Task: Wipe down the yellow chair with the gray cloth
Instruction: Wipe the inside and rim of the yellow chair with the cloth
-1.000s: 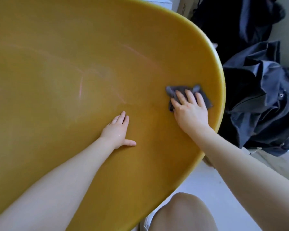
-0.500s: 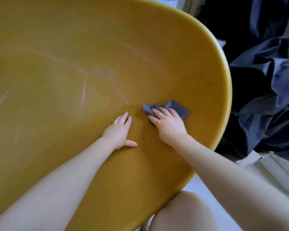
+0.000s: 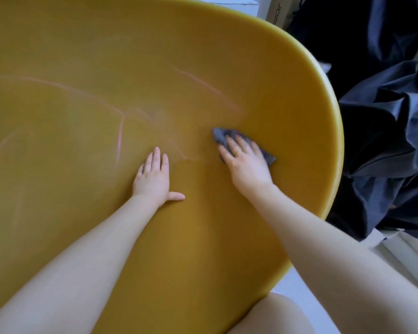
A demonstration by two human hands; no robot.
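The yellow chair (image 3: 82, 68) fills most of the view as a wide curved shell with pink streaks across its middle. My right hand (image 3: 247, 163) presses the gray cloth (image 3: 219, 136) flat against the shell, right of centre; the cloth pokes out beyond the fingertips and by the thumb side. My left hand (image 3: 153, 177) lies flat on the chair just left of the cloth, fingers together and thumb out, holding nothing.
Dark blue clothing (image 3: 384, 145) is heaped to the right of the chair's rim. A cardboard box (image 3: 278, 13) stands behind the rim at the top. My bare knee (image 3: 273, 317) shows at the bottom, over a pale floor (image 3: 299, 292).
My right hand slid the cloth from the chair's right rim leftwards toward my left hand, then back a little to the right. My left hand stayed planted.
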